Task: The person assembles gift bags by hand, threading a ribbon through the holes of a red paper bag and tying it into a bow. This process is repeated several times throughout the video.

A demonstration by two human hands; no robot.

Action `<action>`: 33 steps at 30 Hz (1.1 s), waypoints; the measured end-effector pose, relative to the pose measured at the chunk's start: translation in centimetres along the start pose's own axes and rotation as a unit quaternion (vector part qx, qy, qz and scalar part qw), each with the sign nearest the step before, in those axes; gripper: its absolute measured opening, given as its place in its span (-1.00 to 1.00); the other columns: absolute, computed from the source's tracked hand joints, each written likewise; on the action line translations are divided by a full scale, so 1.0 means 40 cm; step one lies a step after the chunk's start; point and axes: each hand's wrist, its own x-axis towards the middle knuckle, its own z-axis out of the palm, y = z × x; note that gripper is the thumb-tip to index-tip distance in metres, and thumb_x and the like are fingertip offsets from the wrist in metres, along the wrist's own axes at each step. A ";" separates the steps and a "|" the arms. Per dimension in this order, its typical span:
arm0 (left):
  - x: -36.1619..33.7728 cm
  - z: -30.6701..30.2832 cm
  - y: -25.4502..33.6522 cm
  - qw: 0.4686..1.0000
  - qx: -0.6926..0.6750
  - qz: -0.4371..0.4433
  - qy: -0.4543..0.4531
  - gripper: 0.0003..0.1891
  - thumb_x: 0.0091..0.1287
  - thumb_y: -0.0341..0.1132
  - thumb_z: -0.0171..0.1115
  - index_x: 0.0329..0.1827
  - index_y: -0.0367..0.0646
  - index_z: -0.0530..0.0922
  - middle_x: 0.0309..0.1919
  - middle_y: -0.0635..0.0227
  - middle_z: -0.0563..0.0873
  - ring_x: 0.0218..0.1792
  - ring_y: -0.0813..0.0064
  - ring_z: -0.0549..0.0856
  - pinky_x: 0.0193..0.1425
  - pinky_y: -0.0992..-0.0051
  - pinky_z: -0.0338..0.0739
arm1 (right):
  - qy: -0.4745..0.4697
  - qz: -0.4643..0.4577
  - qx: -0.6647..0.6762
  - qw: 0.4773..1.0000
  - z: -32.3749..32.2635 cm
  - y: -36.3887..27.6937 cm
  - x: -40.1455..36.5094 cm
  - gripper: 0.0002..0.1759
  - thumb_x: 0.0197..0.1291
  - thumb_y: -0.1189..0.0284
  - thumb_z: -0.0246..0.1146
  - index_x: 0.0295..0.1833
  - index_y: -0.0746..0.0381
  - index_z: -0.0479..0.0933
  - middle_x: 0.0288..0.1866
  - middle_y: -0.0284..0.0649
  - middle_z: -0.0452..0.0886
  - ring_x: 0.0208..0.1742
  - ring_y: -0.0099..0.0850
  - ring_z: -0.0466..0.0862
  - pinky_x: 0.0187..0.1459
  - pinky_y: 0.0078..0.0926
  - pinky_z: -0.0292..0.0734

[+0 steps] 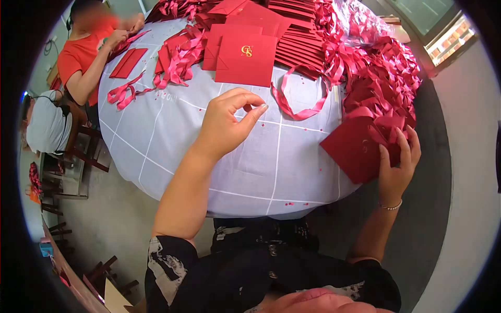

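Observation:
My right hand [397, 169] grips a dark red paper gift bag [348, 147] with pink-red ribbon handles at the table's right edge. The bag is tilted, and its small logo shows faintly. Over the middle of the table, my left hand [228, 121] has thumb and forefinger brought together in a pinch, with nothing visible between them. Just beyond it lies a flat red bag [245, 62] with a gold monogram, on top of other bags. A loop of pink-red ribbon [301, 115] lies on the cloth to its right.
A heap of ribboned red bags [383, 78] covers the table's right side, beside a row of stacked bags [300, 44]. Small red scraps dot the white-lined tablecloth [245, 182]. Across the table's left, a person in a red shirt [78, 57] handles ribbon; wooden stools [88, 148] stand behind.

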 end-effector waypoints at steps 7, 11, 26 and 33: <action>-0.004 0.001 -0.005 0.996 0.006 -0.072 -0.043 -0.91 0.27 -0.47 0.39 -0.20 -0.28 0.72 -0.28 0.32 0.76 -0.29 0.54 0.69 -0.22 0.55 0.52 | 0.043 -0.023 -0.074 0.996 0.058 -0.048 -0.009 -0.46 0.10 0.49 0.42 0.26 0.18 0.59 0.45 0.01 0.41 0.49 -0.02 0.34 0.48 0.00 0.13; -0.003 -0.005 -0.009 0.994 0.012 -0.096 -0.050 -0.91 0.27 -0.45 0.39 -0.21 -0.26 0.73 -0.30 0.34 0.75 -0.31 0.55 0.68 -0.27 0.56 0.49 | 0.026 -0.039 -0.146 0.988 0.083 -0.079 0.001 -0.46 0.10 0.44 0.44 0.26 0.16 0.59 0.45 0.01 0.42 0.48 -0.01 0.36 0.47 0.09 0.04; -0.004 0.020 -0.012 0.994 0.016 -0.049 -0.093 -0.91 0.26 -0.48 0.36 -0.24 -0.33 0.68 -0.36 0.22 0.71 -0.35 0.39 0.68 -0.24 0.47 0.55 | 0.052 0.356 0.214 0.908 0.064 0.041 -0.148 0.23 -0.11 0.44 0.65 0.58 0.37 -0.02 0.60 0.11 0.06 0.50 -0.11 0.33 0.48 -0.27 0.27; 0.027 0.052 0.078 0.975 0.068 0.022 -0.210 -0.87 0.25 -0.45 0.37 -0.19 -0.31 0.66 -0.31 0.17 0.72 -0.27 0.20 0.71 -0.07 0.35 0.61 | 0.061 0.339 0.122 0.931 0.104 0.118 -0.134 -0.29 -0.06 0.51 0.60 0.19 0.38 0.39 0.51 0.00 0.25 0.34 -0.31 0.47 0.33 -0.38 0.43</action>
